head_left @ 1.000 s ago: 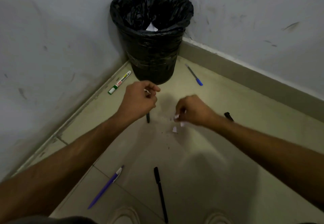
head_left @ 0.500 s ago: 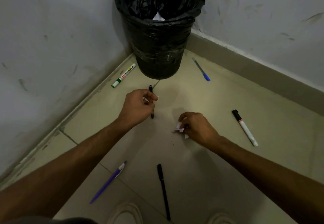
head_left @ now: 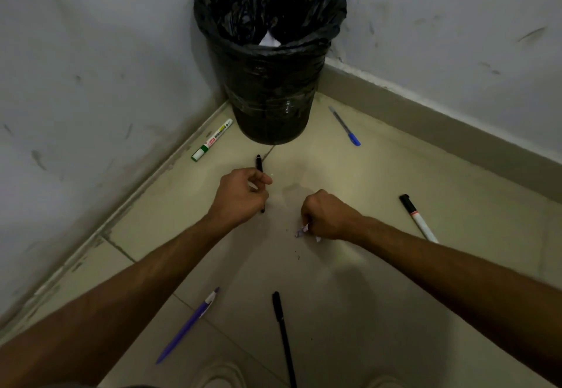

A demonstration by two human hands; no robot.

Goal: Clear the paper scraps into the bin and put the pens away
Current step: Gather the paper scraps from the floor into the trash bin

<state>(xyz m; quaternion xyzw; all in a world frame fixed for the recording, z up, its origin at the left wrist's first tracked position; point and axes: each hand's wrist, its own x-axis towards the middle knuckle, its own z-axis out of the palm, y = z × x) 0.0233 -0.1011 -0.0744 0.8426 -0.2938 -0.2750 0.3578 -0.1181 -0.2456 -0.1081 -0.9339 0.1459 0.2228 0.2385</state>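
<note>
Where two grey scuffed walls meet, a round bin lined with a crinkled black plastic bag (head_left: 270, 62) stands on the pale tiled floor (head_left: 349, 281), with a bit of white paper (head_left: 269, 40) showing inside it. The left hand (head_left: 240, 197) is curled over a short black pen (head_left: 260, 171) that lies on the floor just in front of the bin; its fingers (head_left: 261, 178) are drawn together, with something pale between them, but whether they grip the pen cannot be told. The right hand (head_left: 327, 214) is closed in a fist low over the floor, its fingers pinching small white and lilac paper scraps (head_left: 304, 230). A white marker with a green cap (head_left: 212, 140) lies along the left wall's edge beside the bin. A slim pen with a blue cap (head_left: 345, 126) lies to the bin's right. A white marker with a black cap (head_left: 418, 217) lies beyond the right forearm. Nearer the camera, a purple ballpoint pen (head_left: 188, 325) and a long black pen (head_left: 283, 339) lie apart on the floor, between the two forearms.
</note>
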